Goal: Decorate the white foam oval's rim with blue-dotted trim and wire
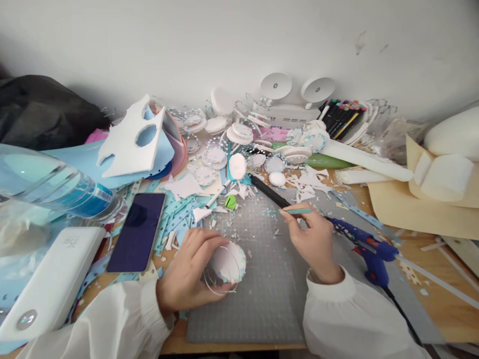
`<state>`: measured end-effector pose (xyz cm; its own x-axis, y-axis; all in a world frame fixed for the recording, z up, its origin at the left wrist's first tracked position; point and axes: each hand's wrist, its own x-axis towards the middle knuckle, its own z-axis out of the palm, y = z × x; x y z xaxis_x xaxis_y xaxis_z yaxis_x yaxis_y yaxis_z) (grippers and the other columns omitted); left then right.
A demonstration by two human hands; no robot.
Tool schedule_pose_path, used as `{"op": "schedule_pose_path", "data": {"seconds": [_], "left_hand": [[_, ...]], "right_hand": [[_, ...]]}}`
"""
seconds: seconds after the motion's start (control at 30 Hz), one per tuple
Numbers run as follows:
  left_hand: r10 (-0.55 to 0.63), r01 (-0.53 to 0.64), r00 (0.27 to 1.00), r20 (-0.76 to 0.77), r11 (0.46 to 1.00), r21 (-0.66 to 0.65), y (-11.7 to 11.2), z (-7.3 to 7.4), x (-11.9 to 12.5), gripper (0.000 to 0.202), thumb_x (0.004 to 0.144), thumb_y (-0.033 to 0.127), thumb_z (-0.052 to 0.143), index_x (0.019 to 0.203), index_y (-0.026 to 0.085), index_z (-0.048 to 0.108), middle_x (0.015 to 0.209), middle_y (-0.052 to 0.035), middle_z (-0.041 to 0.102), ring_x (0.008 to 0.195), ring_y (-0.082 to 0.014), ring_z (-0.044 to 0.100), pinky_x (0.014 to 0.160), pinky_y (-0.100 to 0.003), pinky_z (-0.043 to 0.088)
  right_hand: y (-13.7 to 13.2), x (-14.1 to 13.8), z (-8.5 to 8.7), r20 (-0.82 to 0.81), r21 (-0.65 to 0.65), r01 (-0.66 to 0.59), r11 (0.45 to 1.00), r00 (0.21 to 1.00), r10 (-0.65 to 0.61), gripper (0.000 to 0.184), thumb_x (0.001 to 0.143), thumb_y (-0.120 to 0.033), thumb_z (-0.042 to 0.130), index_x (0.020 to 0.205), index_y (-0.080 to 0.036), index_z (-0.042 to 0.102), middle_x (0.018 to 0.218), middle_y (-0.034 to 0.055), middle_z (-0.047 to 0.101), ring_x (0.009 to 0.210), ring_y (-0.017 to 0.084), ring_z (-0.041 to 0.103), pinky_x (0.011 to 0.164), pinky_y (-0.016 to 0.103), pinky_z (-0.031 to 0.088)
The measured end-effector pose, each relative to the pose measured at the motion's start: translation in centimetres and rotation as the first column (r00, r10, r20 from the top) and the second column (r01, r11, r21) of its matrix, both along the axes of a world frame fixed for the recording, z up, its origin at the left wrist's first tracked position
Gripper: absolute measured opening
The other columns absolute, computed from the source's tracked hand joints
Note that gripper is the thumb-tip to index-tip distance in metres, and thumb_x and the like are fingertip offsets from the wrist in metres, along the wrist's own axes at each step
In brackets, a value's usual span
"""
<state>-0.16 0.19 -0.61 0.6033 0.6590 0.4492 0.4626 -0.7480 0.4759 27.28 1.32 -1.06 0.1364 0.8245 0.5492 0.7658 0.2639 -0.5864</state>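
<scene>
My left hand [194, 269] is wrapped round a white foam disc [229, 262] above the grey cutting mat [247, 319]. A thin wire ring circles the disc, and small pale blue bits dot its edge. In a pinch, my right hand [310, 237] grips slim teal tweezers [299, 211]. Their tip points left, over small blue star-like bits [271, 213] scattered on the mat. Just beyond the tweezers lies a black pen-shaped tool [269, 191]. To the right of my right hand rests a blue hot glue gun [368, 247] with a glue stick in its back.
Several white foam discs with beaded wire rings [215, 152] crowd the back. At the left lie a phone [136, 234], a white power bank [52, 284] and a tilted water bottle [75, 187]. Markers [342, 119] stand at the back right. Paper strips and foam scraps [309, 182] litter the table.
</scene>
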Motion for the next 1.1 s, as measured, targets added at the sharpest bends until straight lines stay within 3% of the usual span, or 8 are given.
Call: {"op": "schedule_pose_path", "data": {"seconds": [0.17,0.33,0.5,0.67,0.83,0.93,1.0,1.1], "left_hand": [[-0.085,0.086,0.995,-0.051,0.996,0.027,0.1,0.0,0.2,0.057,0.074,0.039,0.074,0.120,0.017,0.050,0.107,-0.0121,0.065,0.093,-0.0269,0.061,0.084,-0.040,0.044],[-0.138,0.136,0.985,-0.103,0.990,-0.030,0.2,0.0,0.5,0.055,0.074,0.042,0.075,0.117,0.017,0.053,0.106,-0.0113,0.068,0.092,-0.0269,0.061,0.084,-0.041,0.043],[-0.210,0.200,0.963,-0.167,0.977,-0.072,0.4,-0.2,0.7,0.056,0.076,0.050,0.073,0.117,0.016,0.054,0.106,-0.0108,0.069,0.093,-0.0271,0.062,0.089,-0.044,0.039],[-0.213,0.195,0.957,-0.195,0.975,-0.105,0.5,-0.1,0.8,0.065,0.074,0.057,0.073,0.120,0.016,0.053,0.106,-0.0115,0.069,0.095,-0.0289,0.062,0.091,-0.045,0.038],[-0.206,0.190,0.975,-0.080,0.967,-0.169,0.6,0.2,0.4,0.086,0.061,0.070,0.075,0.124,0.016,0.052,0.109,-0.0136,0.069,0.093,-0.0300,0.061,0.084,-0.043,0.041],[-0.149,0.164,0.985,0.086,0.967,-0.196,0.6,0.3,0.1,0.064,0.074,0.063,0.070,0.118,0.019,0.057,0.108,-0.0121,0.069,0.095,-0.0281,0.061,0.084,-0.041,0.042],[-0.092,0.129,0.980,0.176,0.970,-0.207,0.5,0.3,-0.1,0.036,0.087,0.048,0.064,0.110,0.020,0.062,0.103,-0.0099,0.070,0.094,-0.0249,0.062,0.085,-0.039,0.043],[-0.006,0.069,0.969,0.246,0.965,-0.251,0.5,0.4,0.0,0.012,0.092,0.029,0.061,0.098,0.020,0.066,0.092,-0.0074,0.070,0.089,-0.0213,0.063,0.082,-0.036,0.047]], "right_hand": [[0.2,0.0,-0.4,-0.019,-0.002,-0.018,1.000,1.000,0.018,0.010,0.088,-0.024,0.063,0.078,-0.022,0.064,0.070,0.0002,0.069,0.060,0.015,0.063,0.059,0.027,0.048],[0.0,-0.1,-0.1,-0.190,-0.009,-0.025,1.000,0.981,0.023,0.009,0.087,-0.026,0.065,0.079,-0.022,0.065,0.070,0.0003,0.066,0.060,0.016,0.062,0.061,0.030,0.050],[-0.7,-1.0,0.8,-0.450,0.014,-0.092,0.996,0.888,0.088,0.004,0.084,-0.024,0.070,0.083,-0.022,0.066,0.073,-0.0003,0.063,0.058,0.013,0.061,0.055,0.029,0.051],[-1.8,-2.6,1.2,-0.589,0.032,-0.206,0.978,0.787,0.184,0.003,0.084,-0.023,0.070,0.084,-0.022,0.067,0.077,0.0006,0.066,0.055,0.012,0.061,0.052,0.028,0.053],[-2.5,-3.6,0.8,-0.657,0.015,-0.287,0.958,0.719,0.226,0.005,0.086,-0.026,0.069,0.084,-0.022,0.066,0.078,0.0011,0.068,0.057,0.013,0.063,0.054,0.029,0.055],[-2.9,-4.1,0.7,-0.676,0.053,-0.315,0.948,0.687,0.266,0.003,0.086,-0.024,0.068,0.086,-0.023,0.065,0.079,0.0012,0.068,0.056,0.013,0.062,0.052,0.029,0.055],[-3.1,-4.5,0.9,-0.684,0.081,-0.349,0.934,0.662,0.306,0.004,0.087,-0.020,0.066,0.088,-0.024,0.065,0.074,-0.0003,0.065,0.057,0.013,0.062,0.052,0.029,0.054],[-3.6,-5.2,1.1,-0.674,0.098,-0.401,0.911,0.647,0.357,0.008,0.087,-0.017,0.065,0.090,-0.025,0.065,0.063,-0.0027,0.060,0.061,0.015,0.064,0.056,0.031,0.056]]}}
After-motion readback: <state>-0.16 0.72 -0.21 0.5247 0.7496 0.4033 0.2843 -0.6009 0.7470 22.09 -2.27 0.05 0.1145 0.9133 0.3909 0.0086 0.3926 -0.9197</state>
